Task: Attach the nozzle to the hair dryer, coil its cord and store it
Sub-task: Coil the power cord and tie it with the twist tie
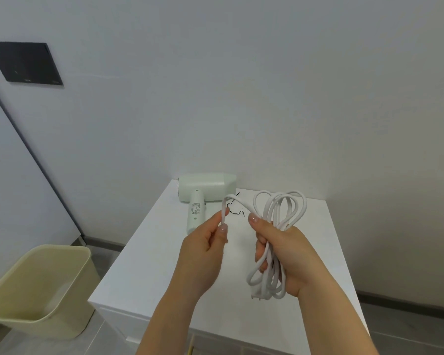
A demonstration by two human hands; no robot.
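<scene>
"Both hands, how are they held?"

"They are raised side by side over the cabinet top (139, 265), near each other but not touching. The right hand (280, 252) is wrapped around a bundle of white cord (280, 208), with loops standing up above the fist and hanging below it. A single strand is pinched between thumb and forefinger of the left hand (205, 249) and arches across to the bundle."

"And the hair dryer?"

"The hair dryer (205, 187) is laid on its side at the far end of the cabinet top, close to the wall, its handle pointed back toward the person. A tapered piece, seemingly the nozzle (230, 181), is seen on its right end. Where the cord meets the handle cannot be told, as that spot is hidden behind the left hand."

"Anything else?"

"A thin black wire tie (235, 208) is lying on the top between dryer and hands. A beige bin (36, 285) is standing on the floor at the left, and a dark panel (26, 62) is set in the wall above it."
</scene>
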